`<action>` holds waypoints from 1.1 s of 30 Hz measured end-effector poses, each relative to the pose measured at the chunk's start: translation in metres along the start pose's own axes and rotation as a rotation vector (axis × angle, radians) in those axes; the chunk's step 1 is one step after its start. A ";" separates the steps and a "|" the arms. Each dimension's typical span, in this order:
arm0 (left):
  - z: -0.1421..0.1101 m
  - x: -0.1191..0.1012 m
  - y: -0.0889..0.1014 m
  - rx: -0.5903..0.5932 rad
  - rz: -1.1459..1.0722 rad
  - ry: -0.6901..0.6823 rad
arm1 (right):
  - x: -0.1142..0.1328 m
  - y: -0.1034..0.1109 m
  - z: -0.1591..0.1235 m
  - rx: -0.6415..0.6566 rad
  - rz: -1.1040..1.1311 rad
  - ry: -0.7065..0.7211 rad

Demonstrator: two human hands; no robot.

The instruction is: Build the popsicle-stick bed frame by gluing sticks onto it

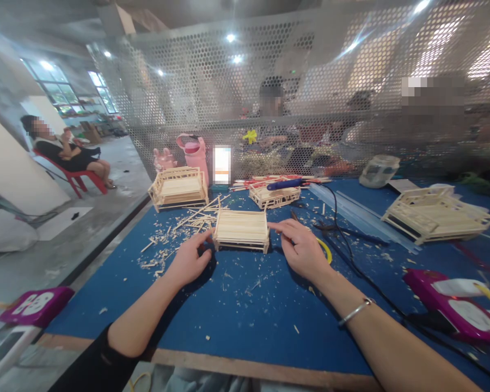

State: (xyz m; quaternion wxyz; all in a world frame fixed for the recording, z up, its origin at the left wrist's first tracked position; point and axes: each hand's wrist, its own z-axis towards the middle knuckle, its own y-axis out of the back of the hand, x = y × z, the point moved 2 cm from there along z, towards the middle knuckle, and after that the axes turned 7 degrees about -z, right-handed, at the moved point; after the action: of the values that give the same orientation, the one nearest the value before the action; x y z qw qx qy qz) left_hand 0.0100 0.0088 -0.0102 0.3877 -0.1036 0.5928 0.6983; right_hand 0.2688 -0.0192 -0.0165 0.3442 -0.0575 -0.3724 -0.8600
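A small stick-built model bench (242,228), made of pale wooden sticks with a slatted top, stands upright on the blue tabletop between my hands. My left hand (190,258) is at its left end, fingertips touching or almost touching the corner post, thumb apart from the fingers. On the other side, my right hand (304,247) reaches its index finger to the right end, with the other fingers loosely bent. Neither hand is wrapped round the bench. Loose wooden sticks (198,218) lie behind it on the left.
Similar stick models stand at back left (178,188), back centre (274,195) and right (436,212). A blue-handled soldering iron (286,184) lies across the centre one, its black cord trailing right. Purple power strips (453,307) and a glass jar (379,171) are nearby. A perforated metal screen (212,81) rises behind.
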 end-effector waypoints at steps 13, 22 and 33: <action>0.000 0.001 -0.001 0.004 -0.003 0.001 | 0.003 0.001 0.000 -0.022 -0.001 0.012; 0.000 0.001 -0.001 -0.001 -0.001 0.028 | 0.000 0.010 -0.003 -0.301 -0.005 -0.161; 0.000 0.002 -0.001 -0.008 -0.008 0.056 | -0.002 0.008 -0.003 -0.336 0.000 -0.172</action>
State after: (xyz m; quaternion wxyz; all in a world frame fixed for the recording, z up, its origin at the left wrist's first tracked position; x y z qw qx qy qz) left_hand 0.0091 0.0097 -0.0119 0.3734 -0.1272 0.6001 0.6959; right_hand 0.2758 -0.0244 -0.0141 0.2967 -0.1872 -0.2517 -0.9020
